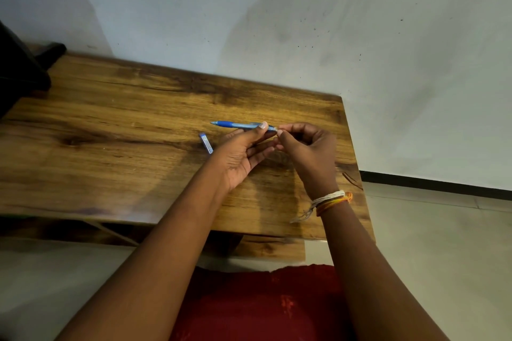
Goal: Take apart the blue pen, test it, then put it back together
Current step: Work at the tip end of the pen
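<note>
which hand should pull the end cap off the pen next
The right hand. Its fingertips already pinch the back end of the blue pen, while the left hand holds the barrel steady above the wooden table.

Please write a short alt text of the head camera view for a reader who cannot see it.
A person holds a blue pen level above a wooden table: the left hand grips its barrel while the right hand pinches its rear end. A small blue piece lies on the table, left of the hands. Thread bracelets circle the right wrist.
</note>
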`<state>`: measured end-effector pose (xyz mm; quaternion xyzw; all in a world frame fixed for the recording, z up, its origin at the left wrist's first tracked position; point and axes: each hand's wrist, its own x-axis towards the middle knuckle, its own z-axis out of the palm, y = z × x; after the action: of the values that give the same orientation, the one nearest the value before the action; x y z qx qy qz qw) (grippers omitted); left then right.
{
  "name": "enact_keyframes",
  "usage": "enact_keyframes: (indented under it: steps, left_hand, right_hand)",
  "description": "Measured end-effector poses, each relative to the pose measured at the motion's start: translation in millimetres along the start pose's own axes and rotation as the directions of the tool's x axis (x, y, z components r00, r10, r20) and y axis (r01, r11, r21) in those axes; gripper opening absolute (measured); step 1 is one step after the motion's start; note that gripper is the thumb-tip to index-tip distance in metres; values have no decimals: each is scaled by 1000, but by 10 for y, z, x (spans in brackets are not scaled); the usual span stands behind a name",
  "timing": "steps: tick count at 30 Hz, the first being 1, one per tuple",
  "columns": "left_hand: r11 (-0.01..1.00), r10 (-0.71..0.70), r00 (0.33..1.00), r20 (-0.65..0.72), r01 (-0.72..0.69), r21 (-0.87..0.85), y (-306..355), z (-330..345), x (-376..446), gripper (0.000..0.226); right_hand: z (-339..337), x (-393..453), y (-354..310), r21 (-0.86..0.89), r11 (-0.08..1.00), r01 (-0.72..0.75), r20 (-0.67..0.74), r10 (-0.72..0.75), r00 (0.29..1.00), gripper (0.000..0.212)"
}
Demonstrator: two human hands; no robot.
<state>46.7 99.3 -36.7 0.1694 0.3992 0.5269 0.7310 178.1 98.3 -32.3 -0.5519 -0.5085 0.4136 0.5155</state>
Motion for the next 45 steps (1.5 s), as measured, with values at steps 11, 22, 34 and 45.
enact_keyframes:
  steps: [11, 22, 34, 45]
  left_hand:
    - [1000, -14, 1000, 4, 14, -9, -10, -16, 7, 7]
    - [1000, -3, 1000, 12, 3, 20, 5, -22, 9, 12]
    - [996, 46, 999, 14, -47, 75, 56, -35, 5, 15]
    - [999, 46, 998, 47, -47, 27, 82, -70, 43, 13]
  right_hand:
    - [11, -20, -44, 47, 999, -22, -11, 23, 1000, 8]
    - [1, -2, -28, 9, 1000, -11, -8, 11, 1000, 7]
    - [30, 3, -27, -80, 996, 44, -16, -45, 999, 11]
    - [126, 5, -85, 194, 965, -174, 44, 169, 985, 10]
